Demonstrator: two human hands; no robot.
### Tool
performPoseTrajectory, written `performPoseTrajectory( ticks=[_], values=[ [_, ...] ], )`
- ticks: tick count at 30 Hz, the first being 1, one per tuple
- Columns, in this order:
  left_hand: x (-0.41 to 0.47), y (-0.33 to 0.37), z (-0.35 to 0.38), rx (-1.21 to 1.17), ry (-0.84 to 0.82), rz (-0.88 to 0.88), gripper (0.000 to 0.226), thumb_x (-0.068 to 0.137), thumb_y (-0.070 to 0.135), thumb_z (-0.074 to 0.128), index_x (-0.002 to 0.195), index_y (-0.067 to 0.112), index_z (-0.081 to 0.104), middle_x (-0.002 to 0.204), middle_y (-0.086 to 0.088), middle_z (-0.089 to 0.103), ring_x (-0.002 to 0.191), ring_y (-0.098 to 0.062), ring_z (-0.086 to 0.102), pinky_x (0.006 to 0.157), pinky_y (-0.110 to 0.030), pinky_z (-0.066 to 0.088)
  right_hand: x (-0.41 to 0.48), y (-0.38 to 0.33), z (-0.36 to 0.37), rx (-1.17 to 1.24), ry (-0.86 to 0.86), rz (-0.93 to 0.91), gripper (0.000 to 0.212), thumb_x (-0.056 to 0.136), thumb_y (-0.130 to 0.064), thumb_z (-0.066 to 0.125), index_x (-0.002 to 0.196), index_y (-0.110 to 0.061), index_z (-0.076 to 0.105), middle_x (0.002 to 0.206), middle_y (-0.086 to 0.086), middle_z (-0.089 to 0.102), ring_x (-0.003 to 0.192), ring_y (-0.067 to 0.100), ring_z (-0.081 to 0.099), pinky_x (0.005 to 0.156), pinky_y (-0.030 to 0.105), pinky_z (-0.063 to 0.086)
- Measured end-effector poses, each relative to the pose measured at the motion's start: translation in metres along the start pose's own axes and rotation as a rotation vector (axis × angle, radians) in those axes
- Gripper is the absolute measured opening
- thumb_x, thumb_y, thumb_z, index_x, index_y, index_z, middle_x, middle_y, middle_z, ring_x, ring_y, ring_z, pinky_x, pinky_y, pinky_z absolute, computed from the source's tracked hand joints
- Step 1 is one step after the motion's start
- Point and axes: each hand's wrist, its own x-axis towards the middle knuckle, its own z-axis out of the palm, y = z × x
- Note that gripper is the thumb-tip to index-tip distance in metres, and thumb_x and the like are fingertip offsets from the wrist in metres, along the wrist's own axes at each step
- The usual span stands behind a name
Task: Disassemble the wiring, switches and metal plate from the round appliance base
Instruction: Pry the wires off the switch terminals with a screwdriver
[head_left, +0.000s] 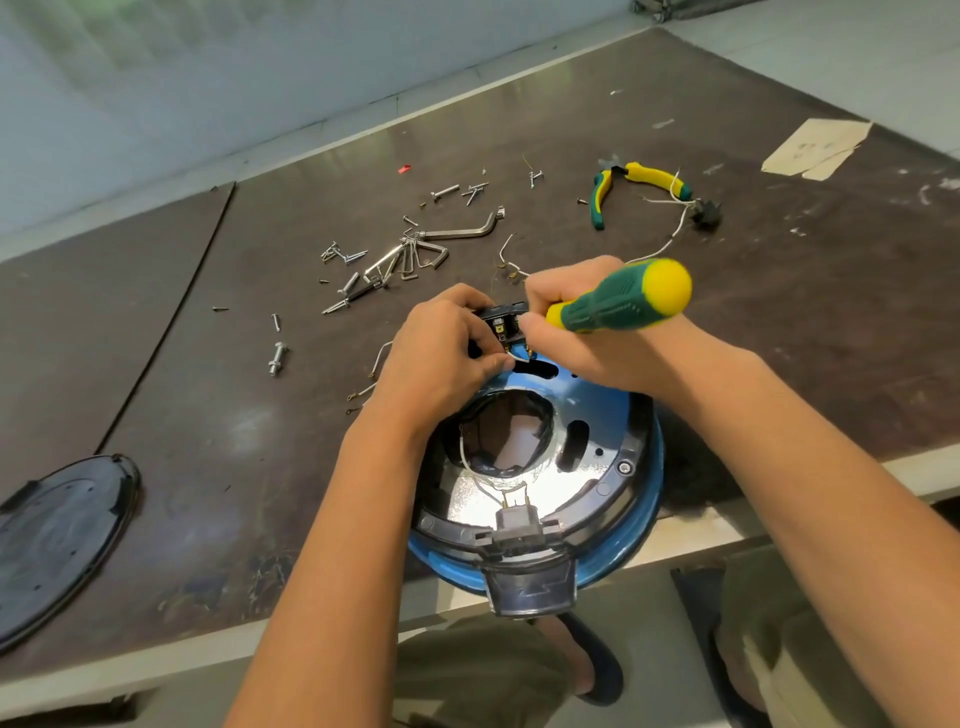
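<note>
The round blue appliance base (641, 499) lies at the table's near edge, with its shiny metal plate (571, 410) and central opening facing up. A black switch block (501, 319) with brass terminals sits at the base's far rim. My left hand (441, 353) pinches a white wire (517, 357) at that block. My right hand (566, 322) grips a green and yellow screwdriver (623, 301), whose tip is hidden behind the fingers at the terminals. A grey plug socket (519, 522) with thin wires sits at the near rim.
Loose screws, bolts and hex keys (405, 254) are scattered behind the base. Green and yellow pliers (618, 189) lie far right beside a removed black switch with white wires (704, 213). A dark round cover (57, 540) rests at the left. Cardboard scrap (815, 148) lies far right.
</note>
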Motion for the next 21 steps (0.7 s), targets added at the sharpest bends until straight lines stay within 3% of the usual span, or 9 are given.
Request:
performPoseTrajectory(
  ticks=[5, 9, 14, 21],
  values=[
    [-0.001, 0.002, 0.000, 0.016, -0.011, -0.011, 0.005, 0.077, 0.025, 0.083, 0.079, 0.027, 0.079, 0.121, 0.009, 0.059, 0.103, -0.010, 0.057, 0.082, -0.030, 0.047, 0.007, 0.000, 0.000, 0.166, 0.032, 0.051, 0.031, 0.094, -0.007, 0.062, 0.066, -0.004, 0.048, 0.062, 0.013, 0.050, 0.059, 0.018, 0.044, 0.055, 0.033, 0.034],
    [-0.001, 0.002, -0.001, 0.022, -0.001, -0.011, 0.005, 0.076, 0.024, 0.084, 0.078, 0.026, 0.079, 0.120, 0.009, 0.060, 0.101, -0.010, 0.057, 0.082, -0.026, 0.043, 0.012, -0.004, -0.003, 0.290, 0.053, 0.068, 0.031, 0.091, -0.001, 0.060, 0.065, 0.009, 0.046, 0.068, 0.032, 0.049, 0.057, 0.015, 0.041, 0.054, 0.029, 0.033],
    [0.000, 0.002, -0.002, 0.043, -0.018, -0.020, 0.006, 0.076, 0.020, 0.083, 0.080, 0.023, 0.080, 0.123, 0.007, 0.060, 0.100, -0.009, 0.055, 0.086, -0.021, 0.039, 0.018, -0.001, 0.000, 0.311, 0.098, 0.118, 0.031, 0.088, -0.006, 0.060, 0.064, 0.008, 0.047, 0.066, 0.028, 0.054, 0.052, 0.009, 0.041, 0.049, 0.020, 0.033],
    [0.001, 0.002, -0.003, 0.068, -0.035, -0.030, 0.010, 0.077, 0.016, 0.082, 0.086, 0.021, 0.080, 0.127, 0.005, 0.060, 0.107, -0.013, 0.057, 0.089, -0.020, 0.038, 0.026, 0.006, 0.004, 0.355, 0.154, 0.258, 0.030, 0.086, -0.017, 0.060, 0.065, 0.003, 0.052, 0.059, 0.018, 0.060, 0.048, 0.009, 0.049, 0.058, 0.028, 0.041]
  ],
)
